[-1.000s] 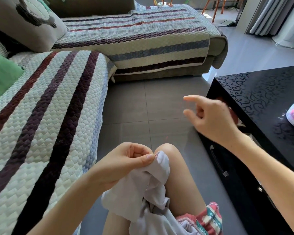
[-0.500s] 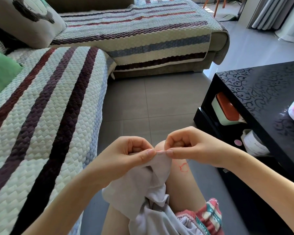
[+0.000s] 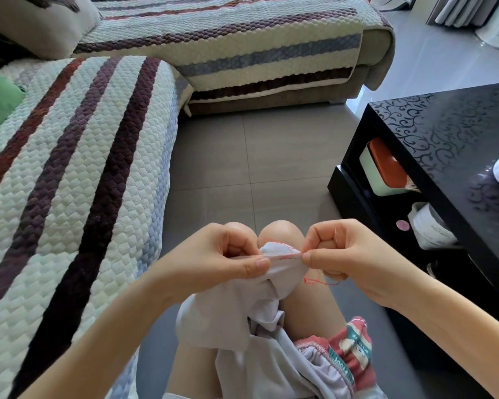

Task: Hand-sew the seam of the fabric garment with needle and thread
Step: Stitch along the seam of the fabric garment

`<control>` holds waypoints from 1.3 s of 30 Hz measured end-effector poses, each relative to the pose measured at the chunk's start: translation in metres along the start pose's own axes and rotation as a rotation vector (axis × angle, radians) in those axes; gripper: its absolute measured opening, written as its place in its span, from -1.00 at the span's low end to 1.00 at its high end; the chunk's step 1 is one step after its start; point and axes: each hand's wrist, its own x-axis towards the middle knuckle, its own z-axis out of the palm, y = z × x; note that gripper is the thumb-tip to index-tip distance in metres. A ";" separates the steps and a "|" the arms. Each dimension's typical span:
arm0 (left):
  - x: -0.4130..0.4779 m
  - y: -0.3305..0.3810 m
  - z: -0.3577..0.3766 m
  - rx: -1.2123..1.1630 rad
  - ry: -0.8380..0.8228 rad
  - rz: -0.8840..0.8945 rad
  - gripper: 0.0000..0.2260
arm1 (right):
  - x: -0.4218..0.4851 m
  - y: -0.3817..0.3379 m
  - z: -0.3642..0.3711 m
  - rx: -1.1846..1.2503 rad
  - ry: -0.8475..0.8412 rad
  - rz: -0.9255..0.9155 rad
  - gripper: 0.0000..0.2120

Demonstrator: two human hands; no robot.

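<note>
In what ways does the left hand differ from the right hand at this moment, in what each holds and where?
The left hand pinches a fold of the pale garment; the right hand pinches the red thread at the seam's end. A loose thread loop hangs below the right hand, none below the left hand. Both are curled, over the knees; any needle is too small to see.

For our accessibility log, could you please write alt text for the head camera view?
Over bare knees, the left hand pinches a fold of pale grey fabric garment while the right hand pinches thin red thread at the seam; the needle is too small to see. A striped quilted sofa cover lies left, a glossy black table right.
</note>
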 end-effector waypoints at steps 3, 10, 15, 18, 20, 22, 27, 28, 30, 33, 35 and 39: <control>-0.002 0.002 0.001 0.165 0.089 0.105 -0.89 | -0.004 0.003 0.001 -0.125 0.055 -0.139 -0.85; 0.000 -0.006 0.012 0.285 0.313 0.373 -0.81 | -0.009 0.019 0.001 -0.397 0.200 -0.463 -0.88; 0.002 -0.010 0.014 0.343 0.397 0.483 -0.78 | -0.010 0.024 0.004 -0.610 0.278 -0.627 -0.86; 0.003 -0.011 0.014 0.271 0.384 0.452 -0.78 | -0.009 0.024 0.003 -0.602 0.283 -0.645 -0.85; 0.004 -0.012 0.014 0.206 0.354 0.419 -0.81 | -0.009 0.023 0.003 -0.584 0.279 -0.639 -0.86; 0.005 -0.013 0.012 0.140 0.307 0.382 -0.84 | -0.009 0.023 0.002 -0.573 0.283 -0.624 -0.86; 0.005 -0.010 0.013 -0.062 0.239 0.244 -0.82 | -0.010 0.020 0.001 -0.447 0.252 -0.515 -0.89; 0.005 -0.010 0.013 -0.068 0.250 0.217 -0.84 | -0.010 0.019 0.001 -0.416 0.243 -0.485 -0.89; 0.006 -0.009 0.014 -0.030 0.256 0.186 -0.91 | -0.009 0.016 -0.001 -0.334 0.223 -0.405 -0.85; 0.007 -0.010 0.013 0.012 0.208 0.179 -0.87 | -0.008 0.009 -0.003 -0.149 0.162 -0.230 -0.85; 0.007 -0.011 0.013 0.032 0.175 0.159 -0.80 | -0.007 0.006 -0.005 -0.074 0.136 -0.144 -0.85; 0.008 -0.012 0.015 0.029 0.183 0.082 -0.88 | -0.002 0.008 -0.006 0.018 0.103 -0.060 -0.86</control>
